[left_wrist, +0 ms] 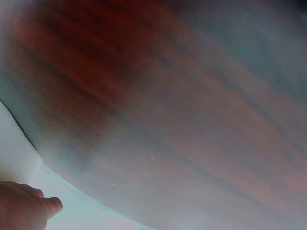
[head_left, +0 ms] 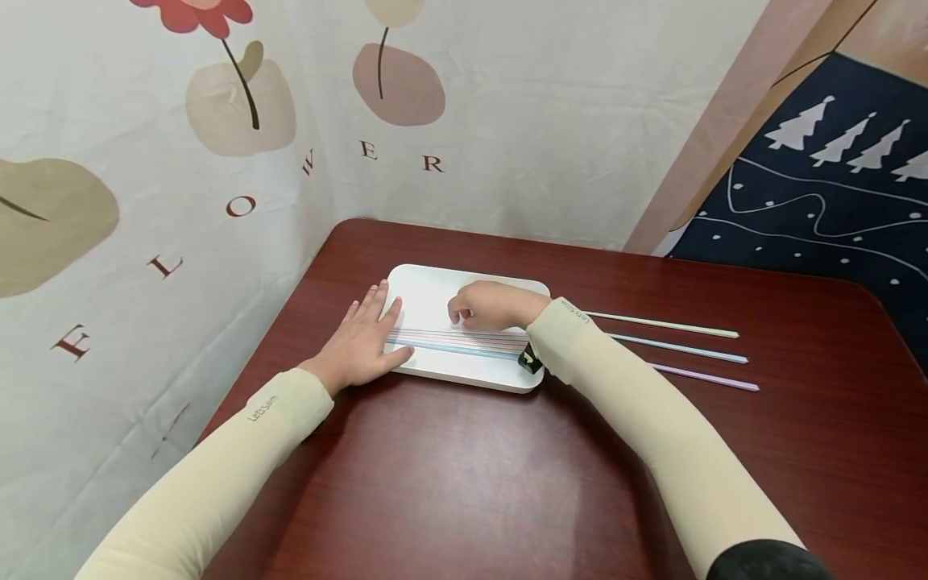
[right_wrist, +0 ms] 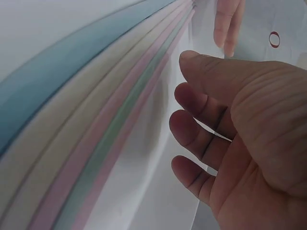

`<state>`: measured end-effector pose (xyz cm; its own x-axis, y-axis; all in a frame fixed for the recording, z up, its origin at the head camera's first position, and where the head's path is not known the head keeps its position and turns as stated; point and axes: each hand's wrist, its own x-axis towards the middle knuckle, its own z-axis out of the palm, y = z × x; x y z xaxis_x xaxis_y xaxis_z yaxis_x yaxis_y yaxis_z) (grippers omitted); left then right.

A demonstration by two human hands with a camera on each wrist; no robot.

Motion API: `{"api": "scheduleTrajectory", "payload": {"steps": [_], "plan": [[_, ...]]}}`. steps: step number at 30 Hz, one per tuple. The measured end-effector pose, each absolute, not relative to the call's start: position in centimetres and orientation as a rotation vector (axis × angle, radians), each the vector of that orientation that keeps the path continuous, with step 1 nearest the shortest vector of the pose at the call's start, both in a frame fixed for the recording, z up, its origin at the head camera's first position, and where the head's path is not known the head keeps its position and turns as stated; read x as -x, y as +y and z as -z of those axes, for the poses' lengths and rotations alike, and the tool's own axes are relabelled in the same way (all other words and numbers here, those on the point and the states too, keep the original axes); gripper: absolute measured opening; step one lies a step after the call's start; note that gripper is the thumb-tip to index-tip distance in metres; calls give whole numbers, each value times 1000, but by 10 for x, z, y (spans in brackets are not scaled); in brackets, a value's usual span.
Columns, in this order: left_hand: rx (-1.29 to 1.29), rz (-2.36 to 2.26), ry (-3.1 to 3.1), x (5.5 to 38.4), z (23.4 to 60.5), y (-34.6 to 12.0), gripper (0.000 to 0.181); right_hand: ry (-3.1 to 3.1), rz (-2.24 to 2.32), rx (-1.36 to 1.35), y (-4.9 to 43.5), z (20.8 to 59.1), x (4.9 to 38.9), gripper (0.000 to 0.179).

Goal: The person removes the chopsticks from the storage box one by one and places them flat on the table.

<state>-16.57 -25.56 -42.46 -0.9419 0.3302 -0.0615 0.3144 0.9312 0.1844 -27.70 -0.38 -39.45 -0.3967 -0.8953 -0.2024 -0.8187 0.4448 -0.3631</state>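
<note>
A white rectangular tray (head_left: pixel 428 290) has several long, thin pastel strips (head_left: pixel 464 348) lying side by side across it. In the right wrist view these strips (right_wrist: pixel 96 124) are blue, cream, pink and green. My left hand (head_left: pixel 362 338) spreads its fingers over the tray's left edge, with the thumb at the near corner. Part of that hand (left_wrist: pixel 24 206) shows at the bottom left of the left wrist view. Above the tray's middle, just beyond the strips, is my right hand (head_left: pixel 486 306). Its fingers (right_wrist: pixel 184 127) curl loosely, with nothing between them and the thumb.
Three more strips, pale green (head_left: pixel 667 325), blue (head_left: pixel 681 350) and purple (head_left: pixel 710 379), lie on the dark red table (head_left: pixel 464 475) right of the tray. A small black item (head_left: pixel 530 359) shows by my right cuff. A printed curtain (head_left: pixel 522 121) hangs behind the table.
</note>
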Motion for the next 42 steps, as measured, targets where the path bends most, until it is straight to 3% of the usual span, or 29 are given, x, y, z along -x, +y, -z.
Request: {"api": "scheduleTrajectory", "payload": {"steps": [42], "plan": [[-505,-257,2991,165,422,-255,90,2484,244,1384,-11,402,265,12]]}}
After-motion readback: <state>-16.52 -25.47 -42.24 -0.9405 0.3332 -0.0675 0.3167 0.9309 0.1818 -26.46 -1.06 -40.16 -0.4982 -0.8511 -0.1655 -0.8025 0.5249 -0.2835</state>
